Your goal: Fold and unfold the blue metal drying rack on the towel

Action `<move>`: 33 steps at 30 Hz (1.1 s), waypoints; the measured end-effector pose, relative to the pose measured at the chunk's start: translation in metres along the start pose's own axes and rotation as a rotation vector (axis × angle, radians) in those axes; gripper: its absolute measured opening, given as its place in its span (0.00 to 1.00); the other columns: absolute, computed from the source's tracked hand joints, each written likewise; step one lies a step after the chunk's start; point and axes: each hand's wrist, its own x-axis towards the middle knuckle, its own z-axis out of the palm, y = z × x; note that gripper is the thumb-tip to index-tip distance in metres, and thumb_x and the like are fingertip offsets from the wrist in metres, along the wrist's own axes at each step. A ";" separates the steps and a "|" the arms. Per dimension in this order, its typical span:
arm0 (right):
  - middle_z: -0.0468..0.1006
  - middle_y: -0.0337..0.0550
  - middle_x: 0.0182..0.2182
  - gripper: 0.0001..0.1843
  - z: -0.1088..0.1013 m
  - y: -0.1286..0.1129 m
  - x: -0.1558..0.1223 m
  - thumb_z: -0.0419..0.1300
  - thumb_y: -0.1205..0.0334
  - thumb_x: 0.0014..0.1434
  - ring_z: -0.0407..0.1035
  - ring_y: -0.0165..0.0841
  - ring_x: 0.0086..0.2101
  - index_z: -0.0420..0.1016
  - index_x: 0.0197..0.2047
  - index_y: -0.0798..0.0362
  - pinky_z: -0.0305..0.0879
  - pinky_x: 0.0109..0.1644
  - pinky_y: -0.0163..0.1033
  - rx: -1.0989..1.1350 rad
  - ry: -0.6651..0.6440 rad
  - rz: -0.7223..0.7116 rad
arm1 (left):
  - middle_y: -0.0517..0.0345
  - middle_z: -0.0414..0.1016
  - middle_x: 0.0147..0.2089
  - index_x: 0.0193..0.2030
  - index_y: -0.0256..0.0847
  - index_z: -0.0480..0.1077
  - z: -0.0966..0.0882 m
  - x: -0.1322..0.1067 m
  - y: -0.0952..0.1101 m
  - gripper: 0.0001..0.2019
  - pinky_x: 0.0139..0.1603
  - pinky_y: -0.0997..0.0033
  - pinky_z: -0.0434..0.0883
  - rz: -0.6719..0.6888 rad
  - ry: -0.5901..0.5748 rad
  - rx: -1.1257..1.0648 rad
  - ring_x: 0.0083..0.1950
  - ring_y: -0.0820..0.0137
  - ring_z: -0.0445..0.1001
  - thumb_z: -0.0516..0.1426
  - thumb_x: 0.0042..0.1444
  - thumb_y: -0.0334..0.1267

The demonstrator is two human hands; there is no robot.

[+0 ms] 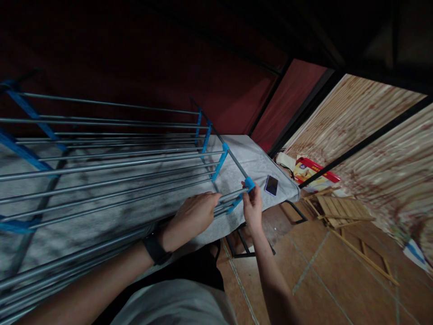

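Note:
A rack of grey metal tubes (142,160) joined by blue plastic connectors lies across the bed-like surface covered in a grey cloth (246,158). My left hand (191,216), with a dark watch (156,248) on its wrist, is closed round a tube (233,194) of the nearest tier. At that tube's right end, the fingers of my right hand (253,207) close on a blue connector (249,183). The connector sits at a corner of the rack's end frame, where a grey upright meets it. My left fingertips are partly hidden behind the hand.
A phone (271,185) lies on the cloth to the right of my right hand. Beyond it are a red and yellow box (314,174) and a folded wooden chair (345,210) on the tiled floor. Black metal bars (368,155) cross in front of a patterned curtain (382,140).

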 end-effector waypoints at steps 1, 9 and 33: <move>0.75 0.50 0.55 0.22 0.000 0.000 0.000 0.57 0.55 0.64 0.69 0.39 0.55 0.65 0.59 0.51 0.61 0.62 0.49 0.002 -0.001 0.003 | 0.50 0.78 0.50 0.50 0.43 0.73 0.000 0.000 0.000 0.16 0.56 0.65 0.68 0.001 -0.003 0.000 0.54 0.62 0.76 0.46 0.64 0.28; 0.75 0.50 0.55 0.21 0.001 -0.003 -0.001 0.56 0.56 0.63 0.69 0.40 0.55 0.65 0.58 0.51 0.61 0.62 0.50 -0.029 0.011 0.010 | 0.49 0.79 0.49 0.52 0.41 0.72 -0.003 -0.001 0.002 0.17 0.52 0.66 0.69 0.026 -0.025 0.001 0.51 0.62 0.77 0.47 0.64 0.28; 0.77 0.61 0.52 0.28 -0.001 -0.003 -0.011 0.67 0.46 0.49 0.70 0.55 0.54 0.72 0.54 0.33 0.61 0.59 0.69 -0.206 0.167 0.009 | 0.50 0.72 0.37 0.46 0.34 0.66 -0.004 -0.079 -0.017 0.07 0.36 0.65 0.69 0.106 0.272 0.528 0.37 0.64 0.74 0.49 0.64 0.27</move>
